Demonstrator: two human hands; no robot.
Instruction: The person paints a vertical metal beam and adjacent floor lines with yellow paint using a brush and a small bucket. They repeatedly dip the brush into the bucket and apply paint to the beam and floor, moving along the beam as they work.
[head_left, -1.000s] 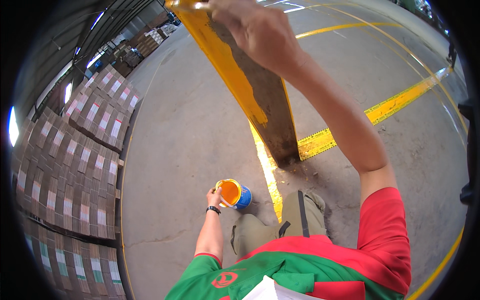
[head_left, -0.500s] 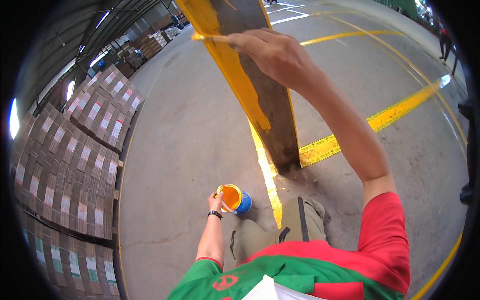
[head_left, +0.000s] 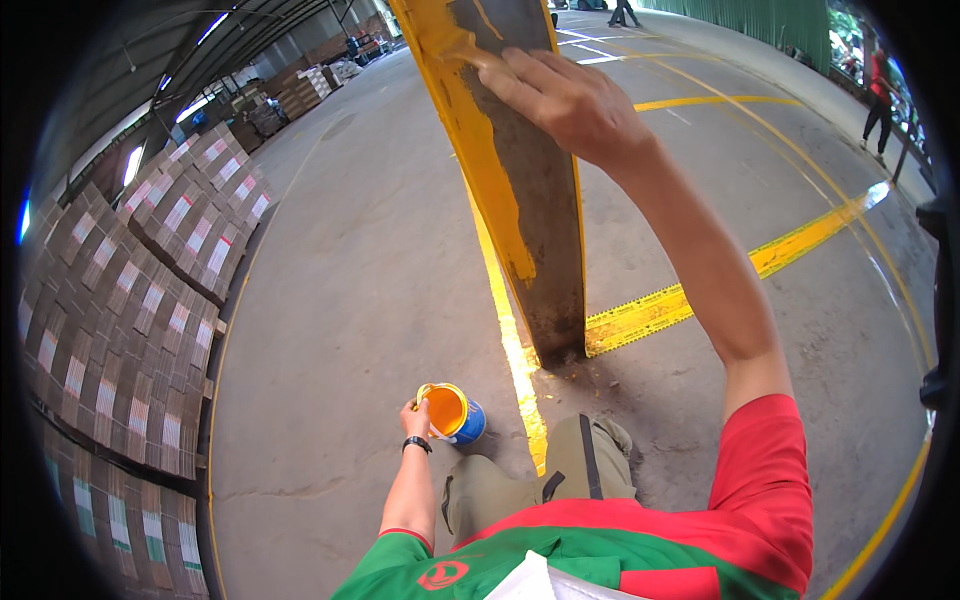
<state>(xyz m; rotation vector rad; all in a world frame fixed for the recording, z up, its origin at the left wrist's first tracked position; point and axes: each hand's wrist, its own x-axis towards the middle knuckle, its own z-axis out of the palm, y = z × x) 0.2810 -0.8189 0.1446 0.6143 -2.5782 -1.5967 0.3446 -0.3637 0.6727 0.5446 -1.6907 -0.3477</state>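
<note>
Raised at the upper middle, my right hand (head_left: 570,100) is closed on the handle of a paintbrush (head_left: 462,48). The brush's yellow-coated bristles lie against the face of a dark steel column (head_left: 535,190). Wet-looking yellow paint (head_left: 480,150) covers the left part of that face, with a ragged edge; the rest is bare and brownish. Low on the left, my left hand (head_left: 415,418) grips the rim or handle of a blue paint bucket (head_left: 468,425). The bucket tilts a little and shows orange-yellow paint (head_left: 445,408) inside.
Stacked flattened cartons (head_left: 130,330) on pallets line the left side. Yellow floor stripes (head_left: 640,315) run from the column's foot to the right and toward me. Far right stands a person in red (head_left: 879,100); another person's legs (head_left: 625,12) show at the far top.
My right hand and the brush have shifted right, from the column's left edge onto its face. The view has tilted slightly; the left hand still holds the bucket.
</note>
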